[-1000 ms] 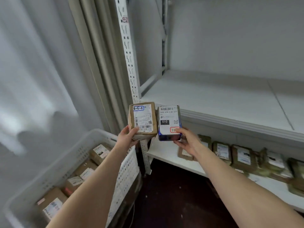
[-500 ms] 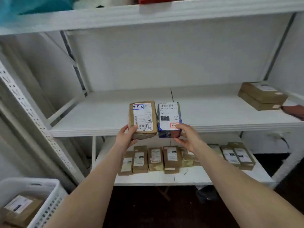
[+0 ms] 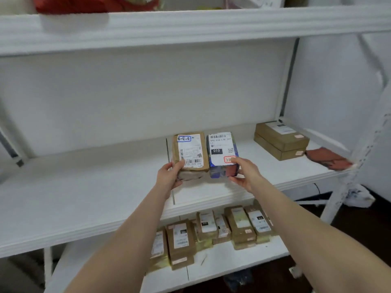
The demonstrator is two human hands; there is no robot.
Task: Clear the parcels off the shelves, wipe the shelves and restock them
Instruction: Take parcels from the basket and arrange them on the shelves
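My left hand (image 3: pixel 170 175) grips the near end of a brown paper parcel (image 3: pixel 190 152) with a white label marked 3-3-8. Beside it, touching, my right hand (image 3: pixel 245 173) grips a blue parcel (image 3: pixel 222 154) with a white label reading 010. Both parcels are held side by side over the white middle shelf (image 3: pixel 95 187). Whether they rest on the shelf I cannot tell.
Two stacked brown boxes (image 3: pixel 280 140) and a red-brown packet (image 3: pixel 326 158) sit at the shelf's right end. The lower shelf (image 3: pixel 222 265) carries a row of several brown parcels (image 3: pixel 211 231). The top shelf (image 3: pixel 190 26) holds red items. A white upright (image 3: pixel 347 182) stands at right.
The view swung from the basket at the left to face the shelves. Both hands carried the two parcels forward and up, over the middle shelf.
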